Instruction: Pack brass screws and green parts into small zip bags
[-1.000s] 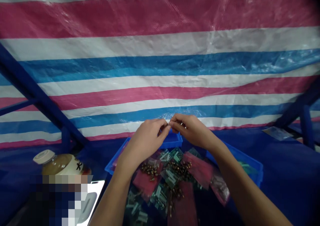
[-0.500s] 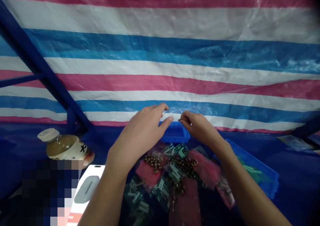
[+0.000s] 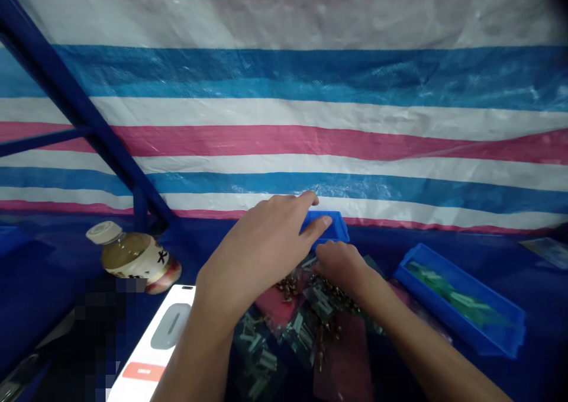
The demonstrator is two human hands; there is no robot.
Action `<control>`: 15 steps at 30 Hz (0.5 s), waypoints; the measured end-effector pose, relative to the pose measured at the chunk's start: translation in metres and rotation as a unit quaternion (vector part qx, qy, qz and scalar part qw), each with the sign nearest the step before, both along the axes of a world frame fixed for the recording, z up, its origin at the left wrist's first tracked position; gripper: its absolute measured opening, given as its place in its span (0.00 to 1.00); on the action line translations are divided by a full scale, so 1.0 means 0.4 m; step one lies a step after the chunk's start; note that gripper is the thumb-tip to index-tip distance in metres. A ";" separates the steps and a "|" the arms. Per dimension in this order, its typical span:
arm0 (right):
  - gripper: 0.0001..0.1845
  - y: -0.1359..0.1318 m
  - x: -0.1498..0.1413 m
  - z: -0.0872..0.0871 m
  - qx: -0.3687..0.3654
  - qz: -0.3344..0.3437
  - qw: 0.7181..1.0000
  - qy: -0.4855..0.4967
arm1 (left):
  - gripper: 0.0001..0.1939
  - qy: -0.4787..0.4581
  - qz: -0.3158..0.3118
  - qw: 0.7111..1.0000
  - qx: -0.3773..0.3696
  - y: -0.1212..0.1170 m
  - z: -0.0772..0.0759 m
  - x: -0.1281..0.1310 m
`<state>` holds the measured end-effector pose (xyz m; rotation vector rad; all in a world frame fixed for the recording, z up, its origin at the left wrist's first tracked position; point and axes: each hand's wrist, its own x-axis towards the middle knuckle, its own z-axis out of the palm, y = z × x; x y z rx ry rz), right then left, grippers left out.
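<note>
My left hand (image 3: 270, 245) hovers in front of a small blue tray (image 3: 341, 225), its thumb and index finger apart and nothing visible between them. Lower and to the right, my right hand (image 3: 344, 266) is closed with the fingers curled down over a pile of small plastic bags; its fingertips and whatever they grip are hidden. The pile holds clear bags of pale metallic pieces (image 3: 261, 354), pink-red bags (image 3: 344, 354) and loose small brass-coloured parts (image 3: 288, 286).
A longer blue bin (image 3: 517, 331) with green-looking packets stands at the right. On the left are a capped drink bottle (image 3: 133, 254) and a lit phone (image 3: 146, 349). Behind hangs a striped tarp (image 3: 310, 138), crossed at the left by a blue metal bar (image 3: 84, 109).
My right hand has dropped from beside the small tray down to the bag pile. My left hand stays raised, slightly further right in the view. The camera view has shifted a little.
</note>
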<state>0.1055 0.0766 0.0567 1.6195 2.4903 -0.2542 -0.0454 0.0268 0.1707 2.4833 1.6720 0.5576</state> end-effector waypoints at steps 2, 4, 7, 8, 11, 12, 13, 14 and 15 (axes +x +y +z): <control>0.18 0.001 -0.009 -0.018 -0.011 0.002 1.000 -0.014 | 0.20 0.002 -0.004 1.000 -0.002 -0.001 -0.001 0.001; 0.19 0.009 -0.008 -0.025 -0.016 0.008 1.000 -0.019 | 0.21 0.001 -0.005 1.000 -0.004 -0.002 0.000 0.002; 0.16 0.024 0.013 -0.012 -0.021 0.037 0.999 0.001 | 0.21 -0.006 -0.007 1.000 -0.007 -0.003 0.001 0.002; 0.14 0.029 0.024 -0.001 -0.024 0.054 0.998 0.019 | 0.21 -0.011 -0.009 1.000 -0.009 -0.001 0.000 0.001; 0.06 0.041 0.068 0.050 -0.044 0.119 0.985 0.114 | 0.21 -0.031 -0.014 0.999 -0.012 0.009 -0.008 -0.006; 0.06 0.044 0.084 0.072 -0.052 0.134 0.977 0.157 | 0.21 -0.035 -0.014 0.999 -0.011 0.014 -0.012 -0.009; 0.07 0.045 0.100 0.094 -0.059 0.139 0.966 0.208 | 0.21 -0.038 -0.014 0.999 -0.010 0.020 -0.016 -0.012; 0.08 0.044 0.115 0.116 -0.064 0.139 0.952 0.264 | 0.21 -0.041 -0.017 0.999 -0.011 0.026 -0.021 -0.014; 0.08 0.043 0.129 0.137 -0.081 0.137 0.933 0.322 | 0.21 -0.044 -0.025 0.999 -0.015 0.032 -0.024 -0.015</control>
